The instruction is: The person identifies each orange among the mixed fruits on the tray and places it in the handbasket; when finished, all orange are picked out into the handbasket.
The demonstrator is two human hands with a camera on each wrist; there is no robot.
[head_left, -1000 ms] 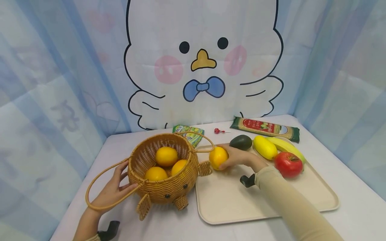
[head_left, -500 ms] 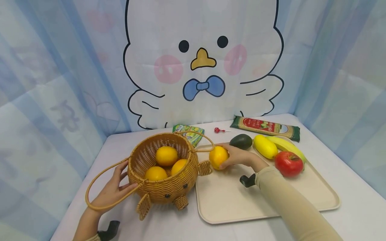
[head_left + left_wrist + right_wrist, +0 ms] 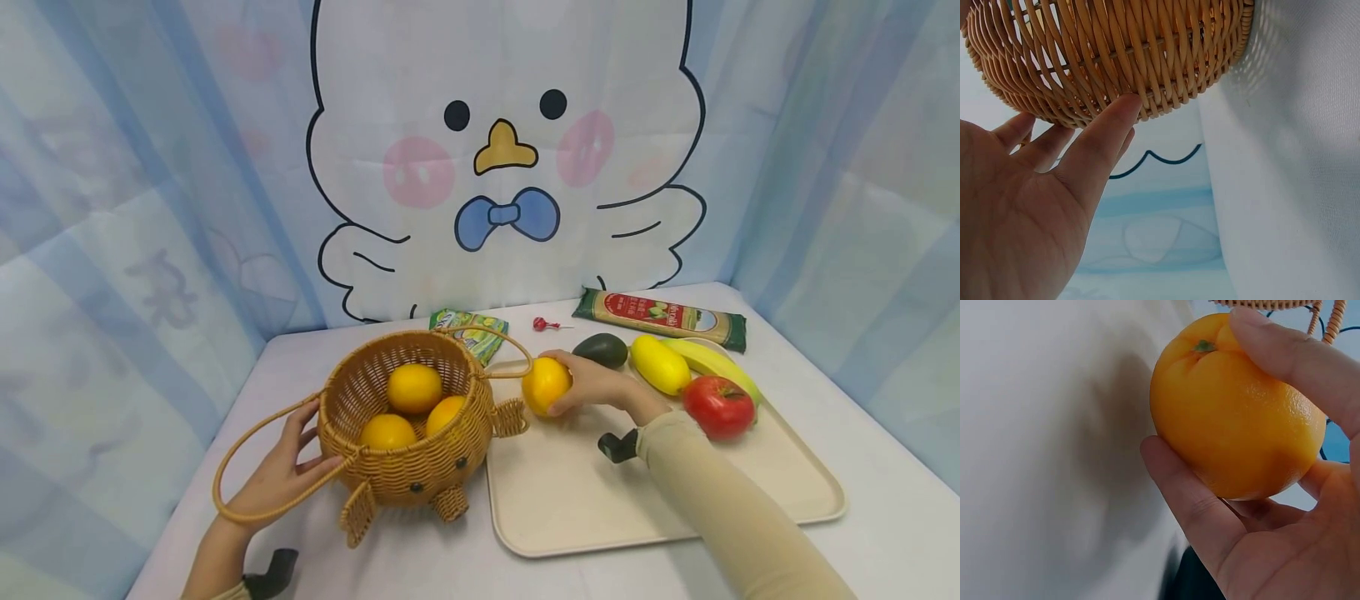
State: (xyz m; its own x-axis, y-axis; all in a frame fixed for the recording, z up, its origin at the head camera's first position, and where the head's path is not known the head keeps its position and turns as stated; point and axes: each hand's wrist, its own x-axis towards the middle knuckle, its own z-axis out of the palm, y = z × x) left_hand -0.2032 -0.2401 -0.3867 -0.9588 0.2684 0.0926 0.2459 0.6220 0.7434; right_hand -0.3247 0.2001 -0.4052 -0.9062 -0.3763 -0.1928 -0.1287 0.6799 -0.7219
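Note:
My right hand (image 3: 596, 386) grips an orange (image 3: 546, 387) over the left part of the beige tray (image 3: 600, 500), thumb on one side and fingers on the other. In the right wrist view the orange (image 3: 1235, 412) shows a green stem end. To its left stands a wicker basket (image 3: 405, 475) with a pig face and two handles. Three oranges (image 3: 415, 388) lie inside. My left hand (image 3: 273, 479) rests against the basket's left side, behind the hanging handle. In the left wrist view its extended thumb and fingers touch the weave low down.
On the tray's far side are an avocado (image 3: 602, 351), a yellow oval fruit (image 3: 660, 365), a banana (image 3: 712, 367) and a red pomegranate-like fruit (image 3: 718, 407). Behind lie a green snack bag (image 3: 472, 329), a red lollipop (image 3: 546, 323) and a long packet (image 3: 663, 317). Curtains stand around the table.
My right hand has lifted the orange slightly, shifting it a little up and to the right in the head view. The left hand and basket have stayed put.

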